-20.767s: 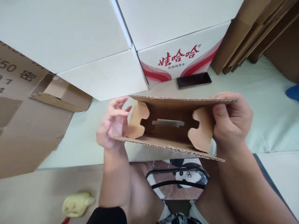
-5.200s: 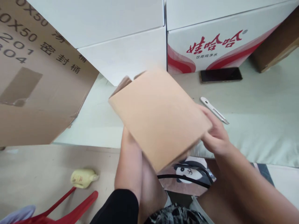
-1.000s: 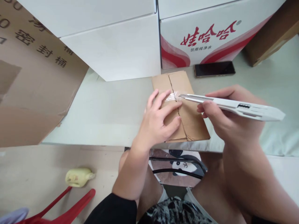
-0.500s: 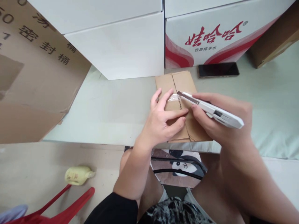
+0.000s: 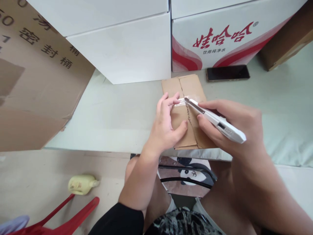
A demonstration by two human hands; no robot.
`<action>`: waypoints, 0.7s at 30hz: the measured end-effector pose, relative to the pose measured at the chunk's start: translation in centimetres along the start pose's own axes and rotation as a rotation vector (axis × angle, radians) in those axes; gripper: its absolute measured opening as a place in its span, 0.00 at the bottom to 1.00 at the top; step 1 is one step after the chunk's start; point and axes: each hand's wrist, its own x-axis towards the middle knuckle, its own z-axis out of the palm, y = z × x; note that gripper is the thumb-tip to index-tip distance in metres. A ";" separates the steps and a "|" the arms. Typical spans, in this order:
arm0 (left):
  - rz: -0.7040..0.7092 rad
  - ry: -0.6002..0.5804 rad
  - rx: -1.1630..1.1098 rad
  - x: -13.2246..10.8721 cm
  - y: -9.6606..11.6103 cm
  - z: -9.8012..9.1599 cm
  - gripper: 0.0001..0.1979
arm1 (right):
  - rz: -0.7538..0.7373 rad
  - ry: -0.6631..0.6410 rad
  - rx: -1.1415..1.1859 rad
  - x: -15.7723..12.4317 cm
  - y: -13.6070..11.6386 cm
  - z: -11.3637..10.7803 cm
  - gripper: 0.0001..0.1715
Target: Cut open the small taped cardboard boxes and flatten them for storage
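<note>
A small brown cardboard box [image 5: 192, 85] lies on the pale green table cover, its two flaps meeting at a ragged centre seam. Clear tape [image 5: 180, 102] crosses that seam. My left hand [image 5: 166, 120] rests on the box's left side, fingers apart, thumb near the seam. In my right hand [image 5: 234, 127] is a white utility knife [image 5: 220, 124], gripped between thumb and fingers. Its blade is out, and the tip touches the seam at the tape. The lower right of the box is partly hidden behind my right hand.
White cartons [image 5: 127, 55] and a red-lettered carton [image 5: 220, 42] stand behind the box. A phone [image 5: 228, 72] lies before them. At left is a large cardboard box [image 5: 46, 81]; another brown box [image 5: 281, 45] is at right. A yellow bottle [image 5: 81, 184] lies on the floor.
My left fingers have bent and drawn back, with the index finger and thumb moved left off the seam. The knife has shifted slightly, its rear end dropping lower and left.
</note>
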 end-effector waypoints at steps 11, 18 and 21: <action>-0.001 0.004 -0.010 0.1 0.1 0.0 0.24 | 0.005 -0.065 -0.039 -0.3 -0.6 -0.8 0.08; -0.016 -0.003 -0.031 0.2 0.0 -0.1 0.23 | -0.013 -0.076 -0.048 -0.4 -0.7 -1.1 0.07; -0.007 0.006 -0.043 0.2 -0.1 -0.1 0.23 | -0.008 -0.082 -0.050 -0.4 -0.8 -1.2 0.06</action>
